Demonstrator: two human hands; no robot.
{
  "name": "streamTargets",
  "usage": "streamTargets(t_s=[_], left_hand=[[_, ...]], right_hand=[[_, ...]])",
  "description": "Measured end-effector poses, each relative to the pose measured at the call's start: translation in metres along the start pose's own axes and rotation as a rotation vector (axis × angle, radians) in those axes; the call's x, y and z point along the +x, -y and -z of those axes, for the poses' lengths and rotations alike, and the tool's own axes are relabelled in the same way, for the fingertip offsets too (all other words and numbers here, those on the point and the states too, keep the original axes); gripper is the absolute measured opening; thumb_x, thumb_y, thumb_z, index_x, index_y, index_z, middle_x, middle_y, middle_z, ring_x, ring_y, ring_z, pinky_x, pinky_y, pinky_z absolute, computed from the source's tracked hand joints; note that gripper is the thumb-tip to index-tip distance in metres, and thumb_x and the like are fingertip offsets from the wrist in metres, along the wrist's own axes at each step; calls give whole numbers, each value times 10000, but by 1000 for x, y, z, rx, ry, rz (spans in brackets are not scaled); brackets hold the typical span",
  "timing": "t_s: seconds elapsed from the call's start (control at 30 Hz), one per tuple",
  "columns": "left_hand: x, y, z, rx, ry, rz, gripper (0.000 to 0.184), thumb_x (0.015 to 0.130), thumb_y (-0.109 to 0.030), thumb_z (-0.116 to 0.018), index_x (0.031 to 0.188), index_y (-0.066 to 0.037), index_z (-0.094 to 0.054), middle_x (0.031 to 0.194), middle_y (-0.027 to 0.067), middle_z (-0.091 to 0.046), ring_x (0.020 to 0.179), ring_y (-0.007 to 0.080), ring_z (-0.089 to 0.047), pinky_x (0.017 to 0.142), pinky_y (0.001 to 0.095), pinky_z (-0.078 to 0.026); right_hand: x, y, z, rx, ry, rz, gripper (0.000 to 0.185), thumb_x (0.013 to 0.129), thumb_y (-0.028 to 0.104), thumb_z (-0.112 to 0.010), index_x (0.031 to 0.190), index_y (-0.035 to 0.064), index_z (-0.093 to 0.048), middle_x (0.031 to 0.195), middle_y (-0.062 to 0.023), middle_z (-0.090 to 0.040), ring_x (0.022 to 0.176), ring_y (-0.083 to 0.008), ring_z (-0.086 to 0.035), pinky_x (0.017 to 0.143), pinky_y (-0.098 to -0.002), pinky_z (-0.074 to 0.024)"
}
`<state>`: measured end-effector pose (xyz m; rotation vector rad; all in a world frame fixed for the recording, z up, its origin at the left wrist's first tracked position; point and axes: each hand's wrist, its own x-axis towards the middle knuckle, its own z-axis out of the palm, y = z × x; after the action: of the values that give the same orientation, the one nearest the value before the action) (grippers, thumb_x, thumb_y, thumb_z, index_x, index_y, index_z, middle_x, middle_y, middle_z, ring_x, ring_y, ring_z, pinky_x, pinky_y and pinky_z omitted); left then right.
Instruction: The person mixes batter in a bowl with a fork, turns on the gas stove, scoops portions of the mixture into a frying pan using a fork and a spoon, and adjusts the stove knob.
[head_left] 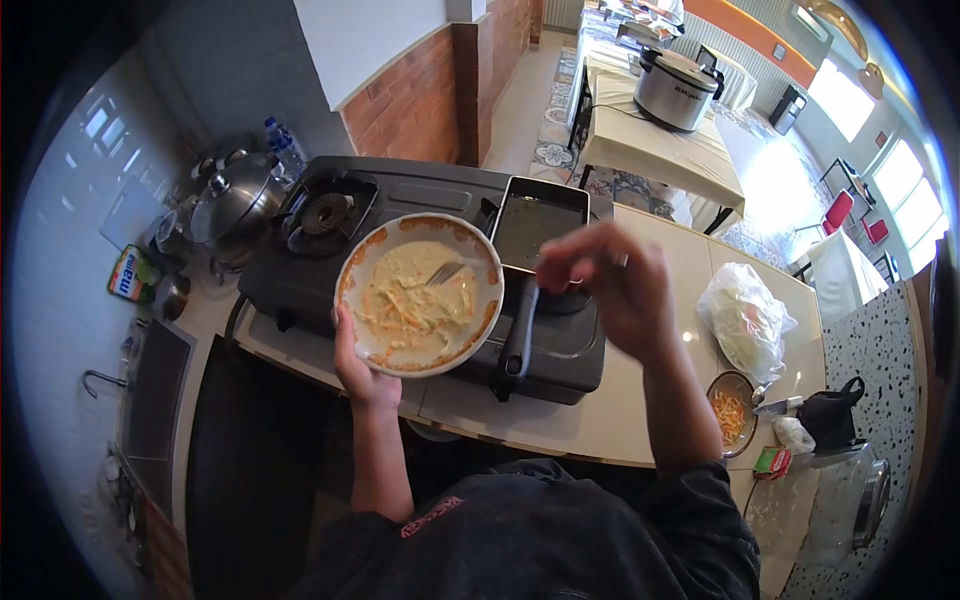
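Observation:
My left hand (362,372) grips the lower left rim of a white bowl (487,318) with an orange-brown patterned edge, tilted toward me above the stove. Pale, runny batter (410,310) with orange and greenish shreds lies inside it. A fork (444,273) rests in the batter, only its metal head plainly visible. My right hand (615,280) is raised over the near right edge of a rectangular pan (540,225), close to its black handle (517,345). Its fingers are curled together and somewhat blurred; whatever they may hold is hidden.
The black gas stove (430,190) has a bare burner (328,212) at left, beside a lidded steel pot (238,205). On the right counter are a plastic bag (745,320), a bowl of orange shreds (732,415) and a knife (780,406). A sink (155,390) lies left.

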<state>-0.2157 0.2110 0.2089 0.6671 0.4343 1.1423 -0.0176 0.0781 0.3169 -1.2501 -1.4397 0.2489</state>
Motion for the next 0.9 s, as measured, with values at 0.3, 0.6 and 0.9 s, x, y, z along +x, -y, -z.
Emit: streamTargets(t_s=[0.3, 0.6, 0.9], left_hand=[[-46, -21, 7, 68, -2, 0, 527, 928, -374, -277, 1273, 21, -326, 1269, 158, -406, 1162, 247, -417, 973, 353, -332], [-53, -16, 8, 48, 10, 28, 514, 930, -358, -284, 1269, 25, -330, 1264, 155, -418, 1158, 233, -421, 975, 346, -327], [-54, -10, 2, 24, 10, 56, 434, 929, -304, -307, 1256, -20, -337, 1248, 142, -417, 1146, 234, -423, 961, 352, -336]], right_hand=[[-53, 10, -44, -175, 127, 329, 197, 700, 20, -641, 864, 22, -531, 759, -92, -585, 661, -236, -590, 579, -311, -479], [-61, 10, -28, -156, 11, 354, 187, 722, 12, -613, 891, 14, -531, 784, -124, -593, 685, -244, -599, 611, -315, -490], [-72, 0, -47, -222, 5, 249, 183, 734, -8, -611, 893, 1, -520, 799, -122, -597, 703, -272, -605, 608, -330, -491]])
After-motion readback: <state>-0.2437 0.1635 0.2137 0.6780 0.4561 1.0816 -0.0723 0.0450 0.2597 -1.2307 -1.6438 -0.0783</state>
